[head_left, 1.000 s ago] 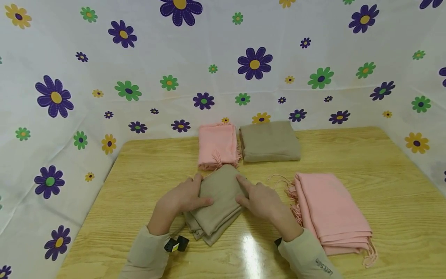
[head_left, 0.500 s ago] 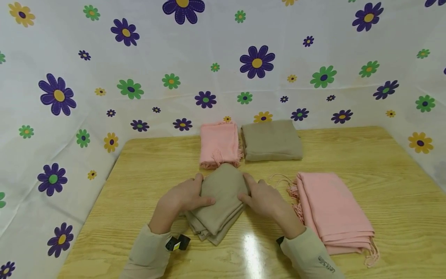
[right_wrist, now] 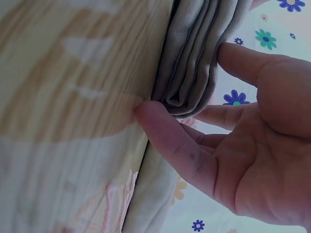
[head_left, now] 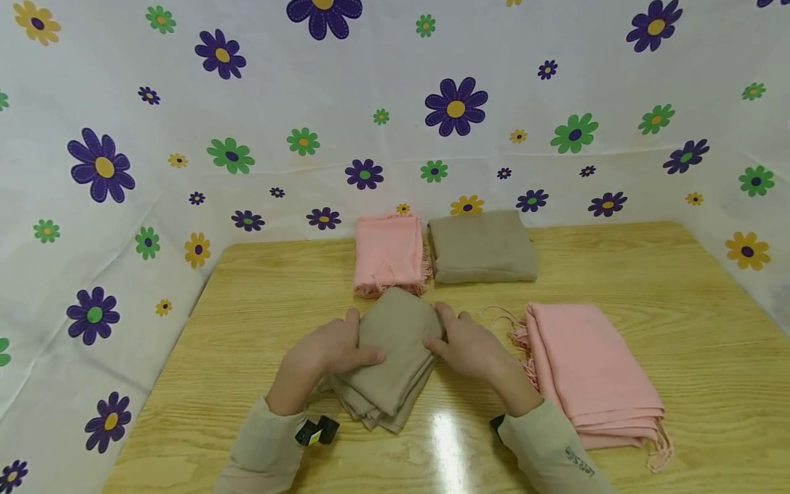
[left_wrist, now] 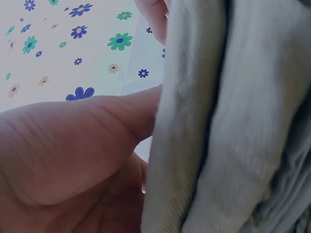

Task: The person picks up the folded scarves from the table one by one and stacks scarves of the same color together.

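A folded beige scarf (head_left: 401,350) lies at an angle on the table between both hands, one corner toward the person. On its left side, the left hand (head_left: 327,350) grips it, thumb lying over the top layer and fingers at the far edge. The right hand (head_left: 472,346) holds the opposite side, its thumb on top and its index finger along the edge. In the right wrist view, the stacked layers of the beige scarf (right_wrist: 194,58) sit between the thumb and the other fingers. The left wrist view shows the left thumb (left_wrist: 121,114) against the thick folds.
Just beyond the far corner lies a folded pink scarf (head_left: 389,250) with fringe, and beside it another folded beige cloth (head_left: 484,247). A larger fringed pink scarf (head_left: 592,370) is right of the right hand. A flower-printed curtain (head_left: 345,96) stands behind the wooden table (head_left: 259,288).
The beige scarf has turned slightly, its near corner swinging right. The right index finger has moved from the top surface to the right edge. The left hand keeps its grip.
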Action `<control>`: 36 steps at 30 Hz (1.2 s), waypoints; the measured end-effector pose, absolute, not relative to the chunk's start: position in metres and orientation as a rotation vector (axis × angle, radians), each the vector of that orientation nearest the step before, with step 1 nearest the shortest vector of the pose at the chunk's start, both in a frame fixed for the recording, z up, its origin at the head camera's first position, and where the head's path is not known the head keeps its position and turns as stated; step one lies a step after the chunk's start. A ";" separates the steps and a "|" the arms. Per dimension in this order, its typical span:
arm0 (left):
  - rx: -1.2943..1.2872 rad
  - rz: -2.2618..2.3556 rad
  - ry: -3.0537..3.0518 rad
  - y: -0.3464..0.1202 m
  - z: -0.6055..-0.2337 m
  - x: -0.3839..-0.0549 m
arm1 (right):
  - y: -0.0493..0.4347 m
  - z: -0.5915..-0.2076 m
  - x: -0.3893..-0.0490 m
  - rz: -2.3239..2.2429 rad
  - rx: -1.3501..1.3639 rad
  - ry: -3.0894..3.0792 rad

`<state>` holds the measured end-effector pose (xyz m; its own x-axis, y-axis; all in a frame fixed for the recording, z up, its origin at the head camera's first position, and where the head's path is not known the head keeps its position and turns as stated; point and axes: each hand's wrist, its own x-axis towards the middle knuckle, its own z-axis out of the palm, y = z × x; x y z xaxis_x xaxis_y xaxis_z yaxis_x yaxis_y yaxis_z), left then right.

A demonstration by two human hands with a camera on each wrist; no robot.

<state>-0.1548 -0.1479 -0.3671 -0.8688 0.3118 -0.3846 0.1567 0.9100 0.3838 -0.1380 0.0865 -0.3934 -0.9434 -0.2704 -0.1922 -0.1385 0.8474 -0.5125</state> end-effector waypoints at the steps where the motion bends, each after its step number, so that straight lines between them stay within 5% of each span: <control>1: 0.340 0.480 2.623 -0.148 -0.367 -0.154 | 0.086 -0.394 -0.138 -0.745 -0.316 2.767; 36: 0.461 0.582 2.640 -0.132 -0.379 -0.150 | 0.092 -0.397 -0.145 -1.057 -0.525 2.620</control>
<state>-0.1497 -0.1318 -0.3787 -0.8670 0.3936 -0.3057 0.2285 0.8591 0.4581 -0.1452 0.0915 -0.3967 -0.8987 -0.4246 -0.1094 -0.2297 0.6686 -0.7073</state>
